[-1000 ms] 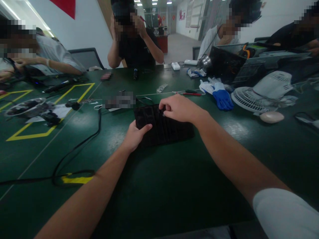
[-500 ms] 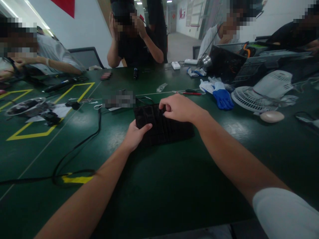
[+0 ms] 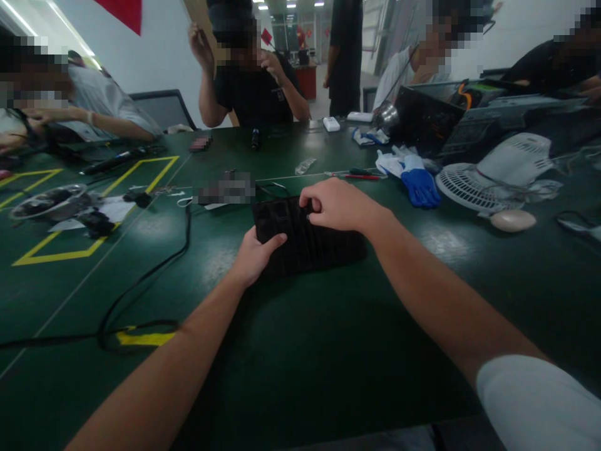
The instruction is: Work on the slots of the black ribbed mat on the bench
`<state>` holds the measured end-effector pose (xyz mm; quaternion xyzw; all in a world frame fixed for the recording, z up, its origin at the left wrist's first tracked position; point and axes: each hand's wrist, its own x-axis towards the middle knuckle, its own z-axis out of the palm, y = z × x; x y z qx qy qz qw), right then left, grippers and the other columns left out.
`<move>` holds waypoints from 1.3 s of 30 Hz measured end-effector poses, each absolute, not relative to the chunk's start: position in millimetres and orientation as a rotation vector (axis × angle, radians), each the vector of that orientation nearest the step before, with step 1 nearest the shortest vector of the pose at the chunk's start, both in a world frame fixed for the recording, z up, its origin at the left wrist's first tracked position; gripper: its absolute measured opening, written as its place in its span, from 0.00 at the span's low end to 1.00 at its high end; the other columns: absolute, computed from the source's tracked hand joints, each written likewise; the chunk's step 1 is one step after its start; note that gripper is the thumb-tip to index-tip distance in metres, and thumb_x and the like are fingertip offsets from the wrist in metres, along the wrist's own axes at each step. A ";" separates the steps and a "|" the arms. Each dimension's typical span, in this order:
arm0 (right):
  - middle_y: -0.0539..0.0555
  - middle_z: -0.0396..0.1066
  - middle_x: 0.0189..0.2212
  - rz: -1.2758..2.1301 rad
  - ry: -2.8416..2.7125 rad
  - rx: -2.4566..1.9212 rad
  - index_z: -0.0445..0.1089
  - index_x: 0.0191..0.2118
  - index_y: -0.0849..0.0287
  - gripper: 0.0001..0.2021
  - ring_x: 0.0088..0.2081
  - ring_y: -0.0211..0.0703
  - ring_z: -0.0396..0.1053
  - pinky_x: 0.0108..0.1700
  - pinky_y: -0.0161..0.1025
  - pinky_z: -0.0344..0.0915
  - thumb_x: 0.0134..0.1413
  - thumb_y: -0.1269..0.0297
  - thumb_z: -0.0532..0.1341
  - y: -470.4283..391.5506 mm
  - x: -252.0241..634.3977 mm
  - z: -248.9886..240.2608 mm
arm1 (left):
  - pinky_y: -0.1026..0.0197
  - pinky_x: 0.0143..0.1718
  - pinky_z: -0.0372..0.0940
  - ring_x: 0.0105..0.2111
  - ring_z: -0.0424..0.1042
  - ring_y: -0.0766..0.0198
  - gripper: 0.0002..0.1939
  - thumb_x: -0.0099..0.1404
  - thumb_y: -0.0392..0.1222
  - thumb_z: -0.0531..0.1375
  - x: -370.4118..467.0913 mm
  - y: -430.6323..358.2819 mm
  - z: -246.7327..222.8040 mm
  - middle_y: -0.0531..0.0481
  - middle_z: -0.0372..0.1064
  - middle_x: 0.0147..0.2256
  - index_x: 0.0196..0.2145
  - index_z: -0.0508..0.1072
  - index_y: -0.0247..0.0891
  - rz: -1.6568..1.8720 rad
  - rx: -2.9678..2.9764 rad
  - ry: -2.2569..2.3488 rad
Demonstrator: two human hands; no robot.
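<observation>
In the middle of the head view, a flat black rectangular panel (image 3: pixel 328 247) with raised ribs and recesses rests tilted on the green table. My left hand (image 3: pixel 256 254) grips its left edge, thumb on top and the other fingers hidden beneath. Over its upper middle, my right hand (image 3: pixel 335 203) is closed in a pinch, thumb against curled fingers. A small dark bit shows at those fingertips, too dim to name, and I cannot tell whether it belongs to the panel.
Behind the panel lie screwdrivers (image 3: pixel 361 176) and a clear plastic piece (image 3: pixel 305 166). Blue-and-white gloves (image 3: pixel 417 178) and a white fan part (image 3: pixel 488 181) sit to the right. A black cable (image 3: pixel 141 275) loops across the left side. Several people sit around the table (image 3: pixel 300 363).
My hands and the black panel look the same. Across the table, a seated person's hands have moved away from their head; a standing person behind has shifted right.
</observation>
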<state>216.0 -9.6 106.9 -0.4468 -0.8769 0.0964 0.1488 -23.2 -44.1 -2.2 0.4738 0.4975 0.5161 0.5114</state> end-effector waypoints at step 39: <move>0.56 0.80 0.40 0.215 -2.524 -1.353 0.82 0.51 0.56 0.11 0.41 0.49 0.72 0.45 0.46 0.62 0.66 0.65 0.66 -14.2 212.6 109.6 | 0.40 0.58 0.75 0.48 0.82 0.46 0.29 0.52 0.46 0.79 -21.0 -46.8 1.3 0.44 0.83 0.47 0.50 0.80 0.38 1.238 1.146 1.190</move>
